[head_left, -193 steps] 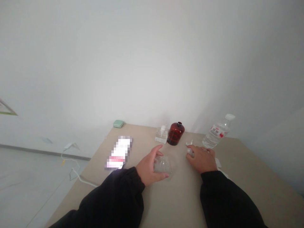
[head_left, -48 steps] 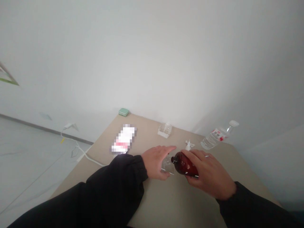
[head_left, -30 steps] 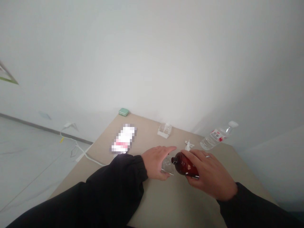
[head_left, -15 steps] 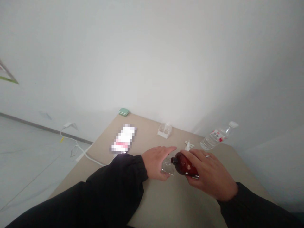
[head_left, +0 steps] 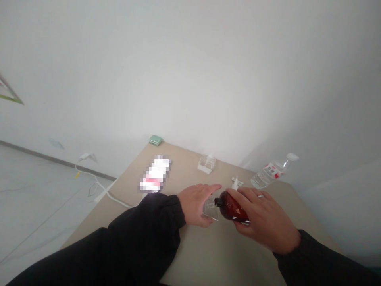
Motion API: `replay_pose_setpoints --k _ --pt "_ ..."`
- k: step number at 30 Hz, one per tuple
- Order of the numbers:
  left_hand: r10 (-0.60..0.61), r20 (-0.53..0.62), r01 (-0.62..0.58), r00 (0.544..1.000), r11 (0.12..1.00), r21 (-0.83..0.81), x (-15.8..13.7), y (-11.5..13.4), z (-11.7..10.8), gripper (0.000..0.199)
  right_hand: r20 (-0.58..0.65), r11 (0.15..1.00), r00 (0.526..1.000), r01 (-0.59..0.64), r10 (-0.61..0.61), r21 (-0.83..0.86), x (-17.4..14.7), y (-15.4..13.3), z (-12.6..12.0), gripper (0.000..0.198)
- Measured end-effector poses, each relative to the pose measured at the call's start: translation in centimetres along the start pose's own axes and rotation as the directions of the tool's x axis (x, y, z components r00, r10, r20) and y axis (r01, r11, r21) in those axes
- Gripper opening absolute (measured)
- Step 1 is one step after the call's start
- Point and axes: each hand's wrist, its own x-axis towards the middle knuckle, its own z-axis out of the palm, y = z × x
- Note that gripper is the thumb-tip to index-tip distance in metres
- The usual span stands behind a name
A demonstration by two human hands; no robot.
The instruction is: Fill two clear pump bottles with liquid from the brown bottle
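Observation:
My right hand (head_left: 263, 214) is wrapped round a dark red-brown bottle (head_left: 230, 206), tilted nearly on its side with its uncapped neck pointing left. That neck is at the top of a small clear container (head_left: 212, 211); whether the two touch I cannot tell. Around the clear container curve the thumb and fingers of my left hand (head_left: 196, 204), gripping it from the left. Part of the container is hidden behind that hand. Just beyond the red-brown bottle lies a small white piece (head_left: 236, 183), perhaps a pump top or cap, partly hidden by my right hand.
A clear water bottle (head_left: 269, 172) with a white cap stands at the back right. By the wall sit a clear open box (head_left: 206, 164) and a small green case (head_left: 155, 140). A bright-screened phone (head_left: 156, 174) lies left, near a white cable (head_left: 114, 200).
Almost nothing differs. Both hands keep their hold in the same place, and the red-brown bottle stays tilted towards the clear container.

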Motion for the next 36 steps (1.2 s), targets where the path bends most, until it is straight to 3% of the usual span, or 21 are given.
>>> replay_pose_setpoints --k 36 --pt "0.030 -0.023 -0.029 0.999 0.999 0.015 -0.06 0.07 -0.07 0.094 0.032 1.000 0.999 -0.012 0.012 -0.009 0.12 -0.01 -0.21 0.064"
